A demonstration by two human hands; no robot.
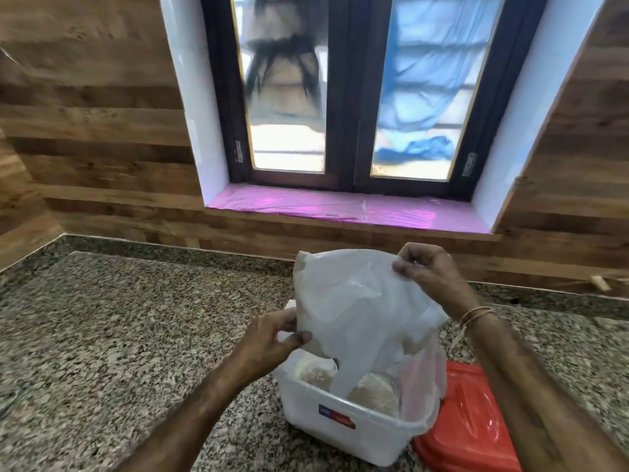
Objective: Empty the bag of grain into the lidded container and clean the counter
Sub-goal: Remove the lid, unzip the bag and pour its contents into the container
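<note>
Head view, items listed largest to smallest.

1. Speckled grey granite surface [119, 335]: carries everything below. No spilled grain can be made out against the speckle, so check it closely when you come to clean.
2. Thin white translucent plastic bag [357, 311]: held upended above the container, with its lower folds hanging inside the tub. It looks nearly slack, so most of the contents are probably out.
3. Clear rectangular plastic container [340, 434]: stands open on the surface directly under the bag.
4. Red plastic lid [476, 420]: lies flat on the surface, touching the container's right side.
5. Your right grip [429, 267]: pinches the bag's upper right corner between thumb and fingertips.
6. Your left grip [272, 338]: fingers are curled round the bag's left edge and the thumb is pressed on its front.
7. Pale beige grain [374, 393]: heaped in the container, partly veiled by the bag.
8. Blue and red sticker [337, 416]: on the container's front wall. Its writing is too small to read.

Handling advice: keep the bag's mouth below the rim. Lift the pinched corner higher and shake gently so that grain caught in the folds drops into the tub.
</note>
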